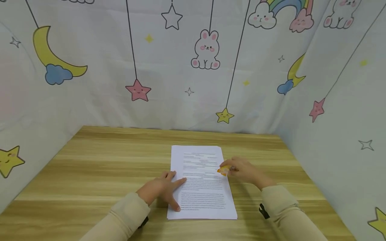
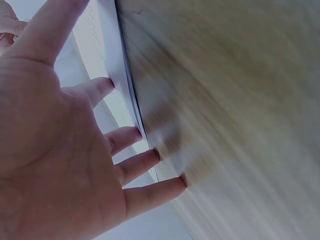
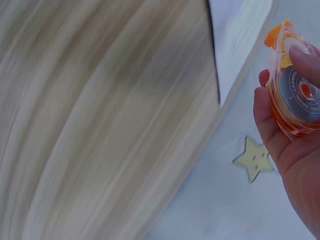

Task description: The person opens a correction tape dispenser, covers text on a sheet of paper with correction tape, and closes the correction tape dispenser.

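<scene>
Head view: right of centre, the orange tape dispenser (image 1: pixel 223 170) stood at the right margin of the paper stack (image 1: pixel 202 190), clamped by the nearer right hand (image 1: pixel 243 170); the left hand (image 1: pixel 164 188), fingers apart, rested at the opposite edge. Right wrist view alone revealed the grey reel (image 3: pixel 296 94) and near-vertical long axis, orange tip (image 3: pixel 274 36) uppermost; left wrist view, fingertips (image 2: pixel 134 133) along the stack.

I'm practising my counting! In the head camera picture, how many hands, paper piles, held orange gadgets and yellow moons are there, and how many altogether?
Hands: 2, the left hand and the right hand
Paper pile: 1
Orange gadget: 1
Yellow moons: 2, left moon and right moon
Total: 6
</scene>
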`<state>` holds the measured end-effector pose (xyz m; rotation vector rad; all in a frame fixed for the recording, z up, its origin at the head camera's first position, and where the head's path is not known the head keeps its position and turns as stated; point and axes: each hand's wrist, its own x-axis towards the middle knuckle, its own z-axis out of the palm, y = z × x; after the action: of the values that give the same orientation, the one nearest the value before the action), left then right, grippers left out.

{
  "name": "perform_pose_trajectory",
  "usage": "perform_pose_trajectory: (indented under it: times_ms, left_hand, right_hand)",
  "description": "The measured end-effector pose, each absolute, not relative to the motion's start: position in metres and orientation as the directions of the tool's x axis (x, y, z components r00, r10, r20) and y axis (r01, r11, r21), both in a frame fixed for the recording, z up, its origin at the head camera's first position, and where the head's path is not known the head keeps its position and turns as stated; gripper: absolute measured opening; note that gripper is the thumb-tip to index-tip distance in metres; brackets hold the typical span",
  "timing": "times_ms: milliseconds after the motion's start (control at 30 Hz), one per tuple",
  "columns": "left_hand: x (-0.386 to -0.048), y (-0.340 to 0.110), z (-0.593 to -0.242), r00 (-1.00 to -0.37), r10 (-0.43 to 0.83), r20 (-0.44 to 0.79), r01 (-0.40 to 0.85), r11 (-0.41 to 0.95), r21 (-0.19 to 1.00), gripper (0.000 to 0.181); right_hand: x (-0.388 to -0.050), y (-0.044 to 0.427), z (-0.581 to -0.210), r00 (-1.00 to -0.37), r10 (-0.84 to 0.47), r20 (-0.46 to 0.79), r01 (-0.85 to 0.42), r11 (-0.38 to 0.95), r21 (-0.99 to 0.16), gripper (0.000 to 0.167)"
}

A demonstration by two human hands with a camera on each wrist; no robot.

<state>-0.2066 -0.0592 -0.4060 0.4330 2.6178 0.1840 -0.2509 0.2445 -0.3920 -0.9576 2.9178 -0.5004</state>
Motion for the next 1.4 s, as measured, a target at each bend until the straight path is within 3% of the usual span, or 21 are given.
perform_pose_trajectory:
  times_ms: [233,600,1000,1267,1400]
  left_hand:
    - [-0.205,-0.061,-0.408,-0.843,0.331,-0.424,0.268,0.942,0.204,0.107]
    - [-0.207,-0.062,-0.409,-0.844,0.338,-0.417,0.284,0.940,0.187,0.110]
    - [-0.206,-0.061,-0.408,-0.847,0.341,-0.408,0.298,0.940,0.167,0.110]
    - [-0.206,-0.060,-0.405,-0.848,0.337,-0.410,0.298,0.942,0.158,0.109]
    - [-0.206,-0.060,-0.405,-0.845,0.324,-0.425,0.285,0.946,0.155,0.109]
  right_hand:
    - [-0.246,0.193,-0.406,-0.762,-0.643,0.077,-0.641,0.733,-0.227,0.030]
    - [-0.247,0.140,-0.417,-0.700,-0.699,0.146,-0.714,0.674,-0.190,0.032]
    - [-0.247,0.122,-0.415,-0.662,-0.740,0.114,-0.749,0.653,-0.111,0.029]
    - [-0.249,0.119,-0.414,-0.607,-0.788,0.104,-0.787,0.614,0.056,0.025]
    - [-0.248,0.118,-0.414,-0.590,-0.801,0.103,-0.797,0.598,0.082,0.024]
